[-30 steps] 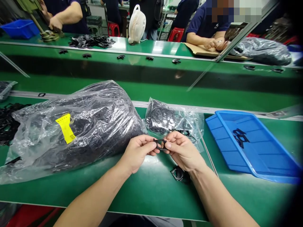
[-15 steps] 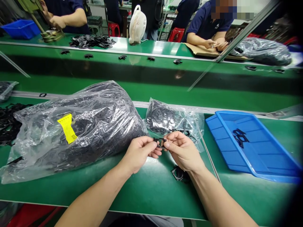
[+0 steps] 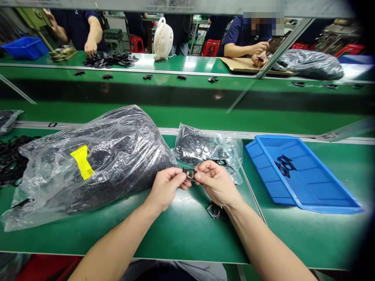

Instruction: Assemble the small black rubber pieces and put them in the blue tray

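Black ring [image 3: 190,179]: pinched between both hands, over the green table [image 3: 175,234]
Left hand [image 3: 164,190]: thumb and fingertips clamped on the ring's left end
Right hand [image 3: 218,184]: likewise clamped on its right end
Big bag [image 3: 123,156]: nine o'clock from the ring
Small bag [image 3: 191,144]: one o'clock
Blue tray [image 3: 322,191]: three o'clock
Loose pieces [image 3: 221,214]: five o'clock

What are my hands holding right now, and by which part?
A small black ring-shaped part, pinched at its opposite ends: left hand on one, right hand on the other.
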`<state>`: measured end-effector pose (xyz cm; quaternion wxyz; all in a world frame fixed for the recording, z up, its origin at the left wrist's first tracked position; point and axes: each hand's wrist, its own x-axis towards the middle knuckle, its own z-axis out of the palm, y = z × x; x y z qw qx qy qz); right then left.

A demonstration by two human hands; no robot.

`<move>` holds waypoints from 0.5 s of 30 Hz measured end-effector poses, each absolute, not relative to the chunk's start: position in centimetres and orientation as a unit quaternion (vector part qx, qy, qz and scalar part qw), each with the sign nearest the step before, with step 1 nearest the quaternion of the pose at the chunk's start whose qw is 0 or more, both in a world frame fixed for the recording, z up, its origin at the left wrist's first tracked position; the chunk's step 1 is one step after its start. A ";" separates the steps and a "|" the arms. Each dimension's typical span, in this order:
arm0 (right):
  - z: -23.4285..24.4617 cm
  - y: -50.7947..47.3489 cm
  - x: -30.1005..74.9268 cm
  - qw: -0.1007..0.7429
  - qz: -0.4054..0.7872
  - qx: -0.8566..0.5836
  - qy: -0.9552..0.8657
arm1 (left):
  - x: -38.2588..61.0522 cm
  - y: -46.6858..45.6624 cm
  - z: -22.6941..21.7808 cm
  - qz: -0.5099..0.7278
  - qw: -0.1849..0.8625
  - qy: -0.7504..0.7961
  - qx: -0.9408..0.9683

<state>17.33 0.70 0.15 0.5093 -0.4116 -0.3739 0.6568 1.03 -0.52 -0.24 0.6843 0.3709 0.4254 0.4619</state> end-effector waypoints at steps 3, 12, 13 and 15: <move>0.3 0.8 17.3 0.509 0.675 -0.401 -0.352 | 1.0 -0.5 -0.2 0.463 0.680 0.428 0.375; -0.2 1.5 17.6 0.479 0.726 -0.396 -0.296 | 1.0 -0.3 -0.2 0.467 0.652 0.448 0.394; -0.2 1.5 17.6 0.478 0.726 -0.397 -0.295 | 1.0 -0.2 -0.3 0.468 0.651 0.450 0.393; -0.2 1.5 17.6 0.479 0.725 -0.400 -0.294 | 1.0 -0.2 -0.3 0.469 0.652 0.448 0.392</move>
